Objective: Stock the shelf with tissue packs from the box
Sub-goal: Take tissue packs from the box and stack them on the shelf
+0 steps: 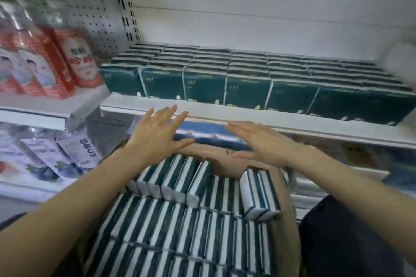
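While left hand [157,133], right hand [261,141] hover: one box [226,165].

Red-labelled bottles [31,63] stand on the neighbouring shelf [67,105] above white cartons [76,150] printed with blueberries.

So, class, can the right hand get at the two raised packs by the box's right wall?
Probably yes: the right hand hovers open close to those raised packs, with nothing between them.

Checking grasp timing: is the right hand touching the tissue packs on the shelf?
Apart. Head view: the open right hand reaches only to the shelf lip, whose white strip shows between its fingertips and the tissue packs.
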`<move>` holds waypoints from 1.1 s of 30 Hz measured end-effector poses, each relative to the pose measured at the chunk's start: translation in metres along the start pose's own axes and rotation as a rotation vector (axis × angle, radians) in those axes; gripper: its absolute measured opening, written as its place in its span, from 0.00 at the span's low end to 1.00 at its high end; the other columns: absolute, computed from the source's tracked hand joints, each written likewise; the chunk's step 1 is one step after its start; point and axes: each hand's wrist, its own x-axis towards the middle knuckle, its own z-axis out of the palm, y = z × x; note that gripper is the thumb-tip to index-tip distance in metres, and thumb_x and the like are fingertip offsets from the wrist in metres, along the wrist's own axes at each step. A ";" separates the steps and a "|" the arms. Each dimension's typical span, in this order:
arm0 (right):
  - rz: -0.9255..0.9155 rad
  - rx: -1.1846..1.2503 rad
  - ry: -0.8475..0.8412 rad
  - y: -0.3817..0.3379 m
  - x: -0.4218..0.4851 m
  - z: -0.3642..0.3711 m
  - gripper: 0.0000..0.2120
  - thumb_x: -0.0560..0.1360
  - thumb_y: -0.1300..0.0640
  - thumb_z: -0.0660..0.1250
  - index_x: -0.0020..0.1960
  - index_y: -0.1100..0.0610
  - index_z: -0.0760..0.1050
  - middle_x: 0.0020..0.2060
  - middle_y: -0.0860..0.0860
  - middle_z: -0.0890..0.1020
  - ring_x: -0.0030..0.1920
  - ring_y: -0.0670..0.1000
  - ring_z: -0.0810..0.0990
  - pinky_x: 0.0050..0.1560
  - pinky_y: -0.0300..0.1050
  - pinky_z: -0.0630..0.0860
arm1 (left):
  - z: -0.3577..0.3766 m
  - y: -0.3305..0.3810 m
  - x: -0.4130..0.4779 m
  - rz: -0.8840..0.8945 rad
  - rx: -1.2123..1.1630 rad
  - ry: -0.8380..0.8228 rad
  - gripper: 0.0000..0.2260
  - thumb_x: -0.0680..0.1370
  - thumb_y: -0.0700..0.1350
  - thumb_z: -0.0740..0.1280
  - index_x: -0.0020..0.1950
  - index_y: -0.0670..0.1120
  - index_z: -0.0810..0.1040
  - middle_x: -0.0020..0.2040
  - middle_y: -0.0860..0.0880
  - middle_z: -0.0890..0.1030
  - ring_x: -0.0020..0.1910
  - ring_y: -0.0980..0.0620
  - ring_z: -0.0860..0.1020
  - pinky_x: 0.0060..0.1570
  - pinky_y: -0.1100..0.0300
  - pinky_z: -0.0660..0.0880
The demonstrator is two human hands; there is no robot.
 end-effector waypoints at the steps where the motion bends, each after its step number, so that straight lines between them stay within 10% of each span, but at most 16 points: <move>1: -0.017 0.010 -0.037 -0.009 0.006 0.010 0.33 0.80 0.42 0.59 0.78 0.52 0.51 0.78 0.49 0.54 0.76 0.49 0.56 0.73 0.43 0.53 | 0.011 -0.014 -0.012 -0.029 0.011 -0.022 0.42 0.71 0.75 0.36 0.79 0.54 0.48 0.80 0.47 0.51 0.78 0.48 0.52 0.76 0.49 0.47; 18: 0.229 0.221 -0.315 -0.062 0.073 0.113 0.48 0.71 0.33 0.65 0.78 0.56 0.48 0.77 0.57 0.56 0.74 0.58 0.59 0.72 0.54 0.62 | 0.129 -0.115 -0.094 -0.503 -0.684 -0.224 0.46 0.71 0.74 0.56 0.79 0.48 0.49 0.76 0.43 0.64 0.72 0.40 0.66 0.67 0.47 0.65; 25: 0.404 0.430 -0.251 -0.060 0.072 0.123 0.47 0.69 0.41 0.73 0.77 0.59 0.54 0.76 0.58 0.58 0.75 0.58 0.57 0.72 0.50 0.60 | 0.115 -0.118 -0.087 -0.543 -0.739 -0.218 0.37 0.69 0.75 0.56 0.69 0.54 0.70 0.63 0.44 0.78 0.63 0.41 0.74 0.56 0.52 0.69; 33: 0.736 0.812 -0.071 -0.060 0.063 0.135 0.25 0.65 0.50 0.79 0.57 0.62 0.80 0.55 0.55 0.81 0.60 0.54 0.77 0.54 0.42 0.71 | 0.123 -0.115 -0.096 -0.409 -0.496 -0.407 0.49 0.57 0.83 0.41 0.75 0.66 0.41 0.69 0.48 0.74 0.65 0.41 0.74 0.61 0.47 0.72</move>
